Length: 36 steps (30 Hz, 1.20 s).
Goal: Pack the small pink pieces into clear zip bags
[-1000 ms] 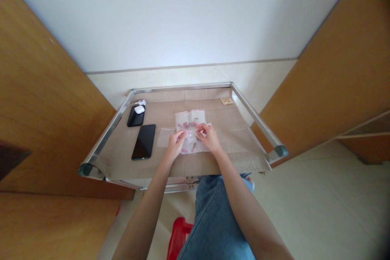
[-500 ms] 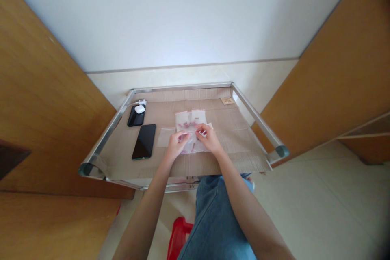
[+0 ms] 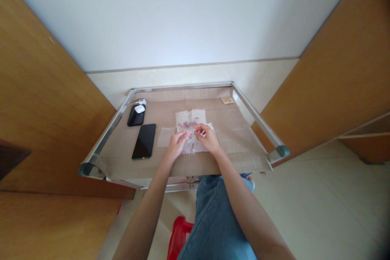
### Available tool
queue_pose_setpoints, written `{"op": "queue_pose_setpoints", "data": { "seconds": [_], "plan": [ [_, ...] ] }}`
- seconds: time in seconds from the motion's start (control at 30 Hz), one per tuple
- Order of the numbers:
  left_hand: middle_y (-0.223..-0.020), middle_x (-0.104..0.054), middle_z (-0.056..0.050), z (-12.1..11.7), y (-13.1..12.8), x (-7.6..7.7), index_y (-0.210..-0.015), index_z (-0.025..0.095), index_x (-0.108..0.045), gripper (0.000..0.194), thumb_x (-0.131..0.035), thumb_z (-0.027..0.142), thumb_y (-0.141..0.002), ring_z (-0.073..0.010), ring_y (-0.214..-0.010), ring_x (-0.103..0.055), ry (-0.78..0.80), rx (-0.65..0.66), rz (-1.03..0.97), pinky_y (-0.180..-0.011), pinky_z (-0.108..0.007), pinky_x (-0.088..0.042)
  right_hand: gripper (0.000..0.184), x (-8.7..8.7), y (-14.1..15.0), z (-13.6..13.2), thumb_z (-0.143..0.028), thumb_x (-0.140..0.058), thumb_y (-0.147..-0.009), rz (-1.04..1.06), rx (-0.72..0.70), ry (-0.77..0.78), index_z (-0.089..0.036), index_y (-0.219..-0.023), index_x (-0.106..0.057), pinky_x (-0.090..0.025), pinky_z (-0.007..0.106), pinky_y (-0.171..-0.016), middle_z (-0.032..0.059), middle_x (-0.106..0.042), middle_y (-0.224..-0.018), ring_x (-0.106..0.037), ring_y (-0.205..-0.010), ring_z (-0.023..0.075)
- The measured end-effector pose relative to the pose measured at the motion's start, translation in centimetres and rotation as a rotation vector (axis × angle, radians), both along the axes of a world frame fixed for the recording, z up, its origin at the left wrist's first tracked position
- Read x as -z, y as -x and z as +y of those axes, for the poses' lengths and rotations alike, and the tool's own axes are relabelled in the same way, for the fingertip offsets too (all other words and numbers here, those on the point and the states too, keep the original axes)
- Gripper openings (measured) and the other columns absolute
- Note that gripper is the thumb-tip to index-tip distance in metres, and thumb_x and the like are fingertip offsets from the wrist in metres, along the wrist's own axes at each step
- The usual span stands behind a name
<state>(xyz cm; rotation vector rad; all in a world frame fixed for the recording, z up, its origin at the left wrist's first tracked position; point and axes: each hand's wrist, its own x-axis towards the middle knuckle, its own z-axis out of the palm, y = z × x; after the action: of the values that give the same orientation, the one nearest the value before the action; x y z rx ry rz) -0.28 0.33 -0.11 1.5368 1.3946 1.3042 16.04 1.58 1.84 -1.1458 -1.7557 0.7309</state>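
Observation:
A small clear zip bag (image 3: 191,145) with a pink line along its top edge lies under my hands, with small pink pieces inside. My left hand (image 3: 176,145) pinches the left end of that top edge between thumb and fingers. At the right end of the same edge, my right hand (image 3: 209,138) is closed in a pinch as well. Just beyond my fingers lie more clear bags (image 3: 199,114) with small pink pieces in or on them; my right fingers cover part of these. Left of my left hand, a flat clear sheet or bag (image 3: 165,137) rests on the cardboard.
Cardboard (image 3: 213,162) covers the top of a metal-framed stand. A large black phone (image 3: 144,141) lies on the left, with a smaller black phone (image 3: 133,118) behind it bearing a white case (image 3: 139,109). A brown paper piece (image 3: 227,100) sits far right. Below is a red stool (image 3: 176,237).
My right fingers have shifted slightly to the left along the bag's top edge. My left hand has hardly moved.

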Motion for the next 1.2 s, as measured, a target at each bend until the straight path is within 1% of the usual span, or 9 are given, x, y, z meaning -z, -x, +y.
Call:
{"op": "queue_pose_setpoints", "data": {
  "seconds": [0.13, 0.23, 0.4, 0.57, 0.7, 0.83, 0.93, 1.0, 1.2],
  "plan": [
    [-0.082, -0.07, -0.007, 0.0, 0.2, 0.0, -0.081, 0.016, -0.067, 0.034, -0.056, 0.048, -0.077, -0.0212, -0.08, -0.064, 0.014, 0.031, 0.009, -0.074, -0.031, -0.049, 0.02, -0.1, 0.0, 0.0, -0.022, -0.054, -0.078, 0.02, -0.004, 0.024, -0.02, -0.097, -0.06, -0.041, 0.026, -0.064, 0.0017, -0.064, -0.078, -0.055, -0.072, 0.0141],
    [-0.079, -0.068, -0.004, -0.1, 0.2, -0.2, -0.082, 0.016, -0.064, 0.038, -0.047, 0.05, -0.083, -0.0172, -0.075, -0.061, -0.023, 0.025, 0.003, -0.069, -0.026, -0.047, 0.031, 0.0, 0.1, -0.1, -0.026, -0.058, -0.076, 0.055, -0.039, 0.081, -0.021, -0.107, -0.055, -0.043, 0.026, -0.065, 0.0009, -0.066, -0.078, -0.059, -0.072, 0.0141],
    [-0.076, -0.063, -0.003, -0.2, 0.4, -0.4, -0.081, 0.018, -0.058, 0.044, -0.034, 0.054, -0.088, -0.0155, -0.074, -0.058, -0.106, -0.055, 0.017, -0.068, -0.024, -0.044, 0.054, 0.3, 0.7, -0.5, -0.022, -0.062, -0.072, 0.069, -0.163, 0.134, -0.022, -0.123, -0.043, -0.044, 0.026, -0.064, -0.0012, -0.067, -0.078, -0.062, -0.071, 0.0138],
    [-0.076, -0.061, -0.003, 0.0, 0.6, 0.0, -0.089, 0.019, -0.054, 0.04, -0.032, 0.052, -0.089, -0.0147, -0.071, -0.058, -0.106, -0.119, 0.018, -0.067, -0.025, -0.045, 0.058, 0.5, 1.2, -0.8, -0.015, -0.056, -0.073, 0.112, -0.224, 0.113, -0.025, -0.126, -0.037, -0.047, 0.027, -0.068, -0.0034, -0.063, -0.075, -0.061, -0.069, 0.0128],
    [-0.078, -0.063, -0.003, 0.0, 0.4, 0.1, -0.111, 0.019, -0.046, 0.036, -0.038, 0.047, -0.089, -0.0127, -0.064, -0.058, -0.056, -0.092, -0.031, -0.062, -0.024, -0.045, 0.055, 0.8, 1.2, -0.2, -0.022, -0.053, -0.075, 0.229, -0.128, 0.152, -0.024, -0.126, -0.031, -0.046, 0.024, -0.056, -0.002, -0.059, -0.082, -0.06, -0.059, 0.0108],
    [-0.074, -0.062, -0.001, 0.1, 0.2, 0.0, -0.113, 0.02, -0.042, 0.036, -0.043, 0.045, -0.087, -0.0108, -0.059, -0.056, -0.046, -0.03, -0.066, -0.059, -0.022, -0.044, 0.042, 1.5, 0.5, 1.2, -0.032, -0.054, -0.074, 0.356, 0.049, 0.146, -0.023, -0.112, -0.038, -0.044, 0.023, -0.048, -0.0019, -0.056, -0.082, -0.057, -0.054, 0.0103],
    [-0.074, -0.062, -0.001, 0.1, 0.2, -0.1, -0.11, 0.02, -0.044, 0.035, -0.044, 0.046, -0.086, -0.0109, -0.06, -0.057, -0.033, -0.022, -0.064, -0.058, -0.022, -0.044, 0.023, 2.0, -0.2, 2.2, -0.035, -0.055, -0.074, 0.364, 0.198, 0.106, -0.02, -0.091, -0.05, -0.045, 0.025, -0.052, 0.0025, -0.059, -0.083, -0.057, -0.057, 0.0114],
    [-0.074, -0.062, -0.001, 0.1, 0.2, -0.2, -0.109, 0.02, -0.045, 0.035, -0.044, 0.046, -0.086, -0.0108, -0.06, -0.057, -0.025, -0.022, -0.057, -0.058, -0.022, -0.044, 0.022, 2.2, -0.6, 2.6, -0.036, -0.056, -0.074, 0.362, 0.254, 0.09, -0.018, -0.086, -0.055, -0.047, 0.028, -0.058, 0.0049, -0.062, -0.082, -0.058, -0.06, 0.0134],
    [-0.074, -0.062, -0.001, -0.1, 0.2, -0.6, -0.107, 0.019, -0.046, 0.034, -0.046, 0.045, -0.085, -0.0109, -0.062, -0.058, -0.02, -0.014, -0.056, -0.061, -0.022, -0.045, 0.028, 2.1, -0.5, 3.6, -0.039, -0.06, -0.072, 0.478, 0.244, 0.093, -0.017, -0.089, -0.062, -0.047, 0.029, -0.061, 0.0064, -0.066, -0.08, -0.059, -0.063, 0.0152]
  ]
}}
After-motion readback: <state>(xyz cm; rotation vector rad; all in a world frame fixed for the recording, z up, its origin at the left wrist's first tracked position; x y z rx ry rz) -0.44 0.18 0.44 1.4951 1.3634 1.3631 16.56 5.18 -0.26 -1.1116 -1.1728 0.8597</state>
